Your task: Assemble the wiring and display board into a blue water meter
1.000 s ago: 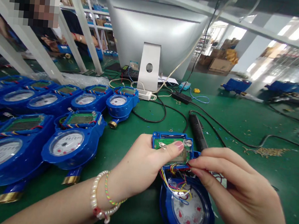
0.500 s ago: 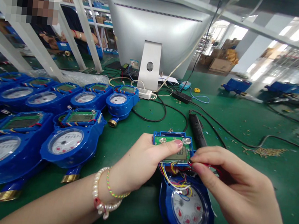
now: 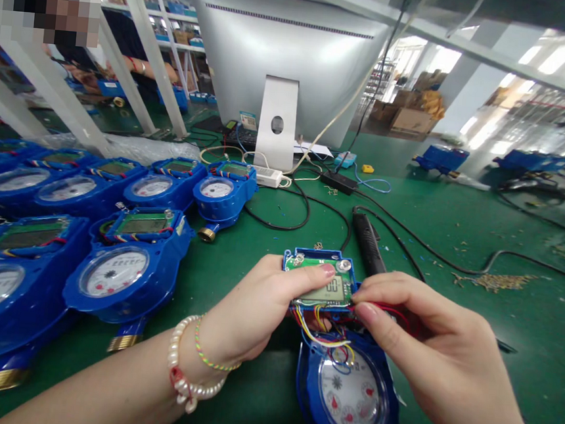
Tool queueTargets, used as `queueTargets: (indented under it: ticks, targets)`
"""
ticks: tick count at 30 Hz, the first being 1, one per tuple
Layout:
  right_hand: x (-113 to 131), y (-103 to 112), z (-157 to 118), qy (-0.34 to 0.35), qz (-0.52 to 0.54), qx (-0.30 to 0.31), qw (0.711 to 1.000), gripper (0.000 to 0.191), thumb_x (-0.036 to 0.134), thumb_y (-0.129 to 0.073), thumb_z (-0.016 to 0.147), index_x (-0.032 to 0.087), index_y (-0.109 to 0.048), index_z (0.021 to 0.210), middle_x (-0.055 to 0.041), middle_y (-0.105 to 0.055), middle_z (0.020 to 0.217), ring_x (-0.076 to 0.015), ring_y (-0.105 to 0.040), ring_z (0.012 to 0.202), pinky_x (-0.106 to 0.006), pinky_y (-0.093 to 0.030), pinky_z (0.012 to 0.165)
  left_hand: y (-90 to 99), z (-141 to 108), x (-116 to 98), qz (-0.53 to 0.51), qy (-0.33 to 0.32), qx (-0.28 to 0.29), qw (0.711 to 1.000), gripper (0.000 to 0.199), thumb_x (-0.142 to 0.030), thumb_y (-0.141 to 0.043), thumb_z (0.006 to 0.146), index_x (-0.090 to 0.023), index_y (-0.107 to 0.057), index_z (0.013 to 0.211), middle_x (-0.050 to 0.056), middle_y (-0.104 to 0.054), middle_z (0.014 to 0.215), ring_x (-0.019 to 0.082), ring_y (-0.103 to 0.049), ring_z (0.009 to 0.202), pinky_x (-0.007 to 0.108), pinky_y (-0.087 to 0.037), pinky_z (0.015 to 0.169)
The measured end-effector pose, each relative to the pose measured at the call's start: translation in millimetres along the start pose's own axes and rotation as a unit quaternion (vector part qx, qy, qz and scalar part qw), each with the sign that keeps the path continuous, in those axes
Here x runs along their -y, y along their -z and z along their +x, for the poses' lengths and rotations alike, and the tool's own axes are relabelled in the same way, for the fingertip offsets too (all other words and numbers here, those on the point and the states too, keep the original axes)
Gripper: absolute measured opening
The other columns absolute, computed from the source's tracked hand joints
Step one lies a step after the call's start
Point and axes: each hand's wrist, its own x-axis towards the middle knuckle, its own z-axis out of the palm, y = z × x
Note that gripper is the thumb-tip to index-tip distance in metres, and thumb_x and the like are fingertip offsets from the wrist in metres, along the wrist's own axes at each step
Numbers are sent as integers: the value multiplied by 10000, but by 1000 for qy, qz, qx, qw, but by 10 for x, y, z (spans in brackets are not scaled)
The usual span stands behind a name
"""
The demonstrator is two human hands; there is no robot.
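My left hand (image 3: 255, 302) grips a display circuit board (image 3: 322, 292) in a blue plastic frame, its thumb across the board's upper part. Digits show on the board's lit screen. At the frame's lower right corner, my right hand (image 3: 443, 345) pinches red wires (image 3: 395, 309) between thumb and fingertips. Their ends are hidden by the fingers. Just below lies a blue water meter (image 3: 351, 396) with a round white dial and red pointers. Coloured wires (image 3: 318, 334) hang from the board over the meter's top.
Several blue water meters (image 3: 119, 270) stand in rows at the left. A black corded hand tool (image 3: 366, 242) lies behind the board. Cables run across the green bench (image 3: 280, 238) below a silver monitor (image 3: 287, 47). Small scraps (image 3: 494, 281) lie at the right. Another person's arm (image 3: 149, 68) shows behind the posts.
The view has shifted slightly, and both hands appear a little further left. The screen digits show more clearly, and more of the red wires is visible beside my right hand.
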Motion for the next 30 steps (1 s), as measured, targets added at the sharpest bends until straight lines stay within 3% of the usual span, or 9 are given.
queueTargets:
  ticks: [8, 23, 26, 30]
  targets:
    - [5, -24, 41, -42, 53, -1, 998, 154, 207, -680, 929, 64, -695, 874, -90, -469, 903, -264, -510, 762, -218, -448, 664, 10, 14, -4, -29, 43, -20, 998, 193, -273, -641, 812, -84, -639, 773, 60, -599, 725, 96, -573, 596, 176, -489, 527]
    - [-21, -2, 25, -62, 81, 3, 995, 180, 220, -656, 927, 51, -686, 870, -93, -470, 903, -265, -511, 762, -226, -445, 665, 6, 9, -18, -32, 54, -29, 998, 196, -270, -649, 808, -75, -659, 835, 76, -622, 753, 110, -593, 621, 180, -500, 543]
    - [2, 20, 7, -31, 29, 16, 999, 164, 207, -593, 945, 77, -693, 953, -75, -469, 944, -259, -508, 811, -241, -447, 717, 11, 3, -12, -24, 44, -18, 999, 198, -277, -652, 808, -80, -657, 830, 66, -616, 740, 102, -582, 607, 180, -491, 534]
    - [134, 29, 13, 64, -124, 50, 989, 229, 168, -476, 940, 81, -674, 1019, -56, -459, 986, -222, -500, 858, -244, -429, 755, 21, -8, 5, 14, 12, -2, 1000, 237, -310, -637, 825, -76, -646, 860, 78, -623, 816, 111, -579, 662, 210, -485, 590]
